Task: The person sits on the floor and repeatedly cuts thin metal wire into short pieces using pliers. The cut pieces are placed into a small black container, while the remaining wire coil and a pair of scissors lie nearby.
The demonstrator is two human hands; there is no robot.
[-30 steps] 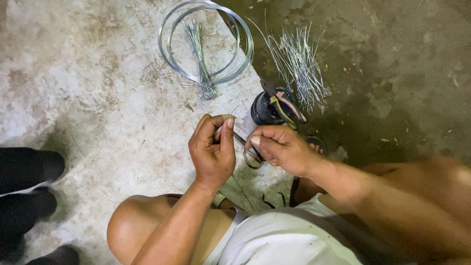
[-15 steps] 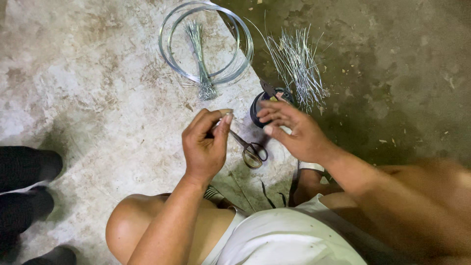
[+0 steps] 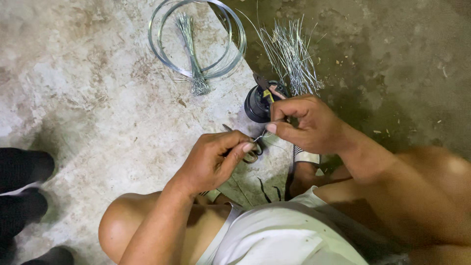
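Observation:
My left hand (image 3: 213,159) and my right hand (image 3: 306,125) are close together above the concrete floor. Each pinches one end of a short thin wire (image 3: 260,137) between thumb and forefinger. A pair of scissors (image 3: 252,156) lies on the floor under my left hand and is mostly hidden by it. Just beyond my right hand stands a black round can (image 3: 255,105) with pliers (image 3: 265,87) resting on it.
A coil of steel wire (image 3: 196,39) lies on the floor ahead, with a tied bundle of cut wires (image 3: 191,59) across it. Loose cut wires (image 3: 289,51) are spread to its right. Another person's black shoes (image 3: 22,169) stand at the left edge. My bare knee (image 3: 122,225) is below.
My right hand let go of the scissors, which now lie on the floor, reached toward the can, then came back to pinch the wire. My left hand has dropped lower and turned.

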